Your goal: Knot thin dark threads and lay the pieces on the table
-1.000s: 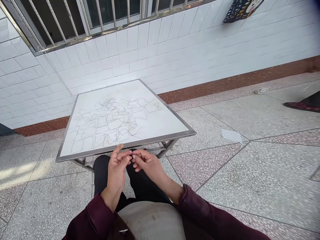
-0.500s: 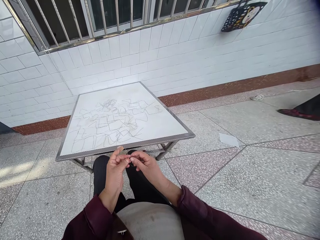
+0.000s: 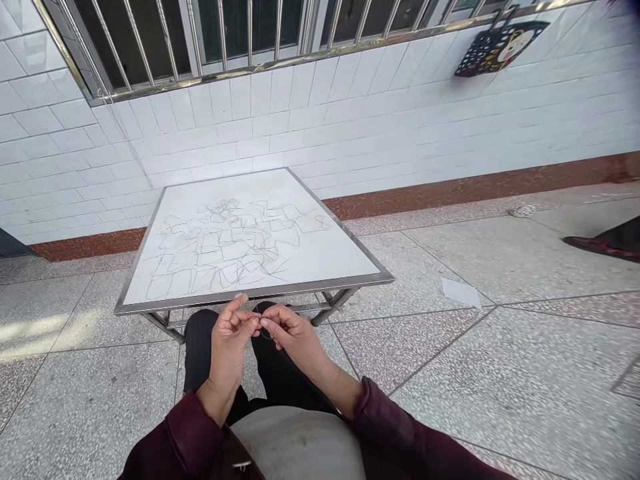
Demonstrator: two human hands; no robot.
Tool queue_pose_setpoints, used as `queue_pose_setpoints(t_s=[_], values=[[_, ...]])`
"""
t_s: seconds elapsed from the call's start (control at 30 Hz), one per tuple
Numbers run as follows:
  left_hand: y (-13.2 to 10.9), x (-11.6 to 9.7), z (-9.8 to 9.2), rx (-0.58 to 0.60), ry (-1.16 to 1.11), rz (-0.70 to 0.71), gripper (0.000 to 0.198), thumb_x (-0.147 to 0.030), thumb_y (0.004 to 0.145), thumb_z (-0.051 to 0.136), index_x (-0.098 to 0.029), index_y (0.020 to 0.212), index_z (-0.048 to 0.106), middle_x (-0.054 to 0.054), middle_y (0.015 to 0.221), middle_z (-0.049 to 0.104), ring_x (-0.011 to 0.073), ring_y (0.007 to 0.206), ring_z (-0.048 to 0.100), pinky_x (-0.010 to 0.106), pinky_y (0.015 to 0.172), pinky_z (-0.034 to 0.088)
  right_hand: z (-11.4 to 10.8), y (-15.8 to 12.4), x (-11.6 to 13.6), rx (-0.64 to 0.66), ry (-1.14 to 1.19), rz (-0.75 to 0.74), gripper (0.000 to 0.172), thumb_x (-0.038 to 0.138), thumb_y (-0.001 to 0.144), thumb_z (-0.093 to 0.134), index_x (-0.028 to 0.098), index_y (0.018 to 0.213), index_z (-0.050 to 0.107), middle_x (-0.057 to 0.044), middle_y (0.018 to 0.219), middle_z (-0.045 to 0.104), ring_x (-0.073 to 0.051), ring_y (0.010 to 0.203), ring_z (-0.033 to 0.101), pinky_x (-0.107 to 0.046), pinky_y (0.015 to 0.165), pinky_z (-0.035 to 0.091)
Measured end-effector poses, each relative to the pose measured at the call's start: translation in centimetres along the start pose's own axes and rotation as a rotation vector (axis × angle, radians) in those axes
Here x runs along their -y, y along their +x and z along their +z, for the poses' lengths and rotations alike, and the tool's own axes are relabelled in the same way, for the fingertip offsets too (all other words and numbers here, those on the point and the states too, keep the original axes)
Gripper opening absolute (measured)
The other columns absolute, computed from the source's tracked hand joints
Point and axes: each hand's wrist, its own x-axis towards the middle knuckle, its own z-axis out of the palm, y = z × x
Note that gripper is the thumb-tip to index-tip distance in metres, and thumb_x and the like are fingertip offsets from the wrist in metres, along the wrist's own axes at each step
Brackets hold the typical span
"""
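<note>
My left hand and my right hand meet fingertip to fingertip over my lap, just below the near edge of a low table. Each pinches a very thin thread, which forms a small loop between the fingers. More of the same thin thread lies spread in a tangled zigzag across the white tabletop. Both wrists wear dark red sleeves.
The metal-framed table stands against a white tiled wall under a barred window. A patterned bag hangs on the wall at right. A scrap of paper lies on the terrazzo floor. Another person's shoe shows at far right.
My hands stay pinched together on the thread, shifting slightly; a small loop now shows between the fingertips. The camera has tipped up a little, showing more of the window.
</note>
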Motion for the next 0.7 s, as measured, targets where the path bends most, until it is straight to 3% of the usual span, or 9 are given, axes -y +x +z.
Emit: queue_pose_setpoints(t_s=[0.47,0.7], values=[[-0.5,0.1,0.8,-0.04,0.044,-0.021,0.049,-0.029,0.075,0.078,-0.018,0.119,0.061,0.002,0.081,0.073,0.0143,0.079,0.065,0.028,0.077,0.049,-0.2,0.2,-1.0,-0.053,-0.126,-0.094,0.015,0.037,0.087,0.059,0.023,0.08,0.058,0.006,0.056,0.046,-0.01,0.047,0.041,-0.023,0.046,0.033],[-0.2,0.2,0.8,-0.07,0.06,-0.068,0.054,-0.03,0.069,0.083,-0.017,0.118,0.062,-0.001,0.071,0.067,0.0106,0.065,0.057,0.024,0.065,0.044,-0.4,0.2,-1.3,-0.074,-0.311,-0.231,0.01,0.029,0.087,0.056,0.023,0.079,0.059,0.005,0.057,0.048,-0.012,0.051,0.043,-0.024,0.049,0.035]])
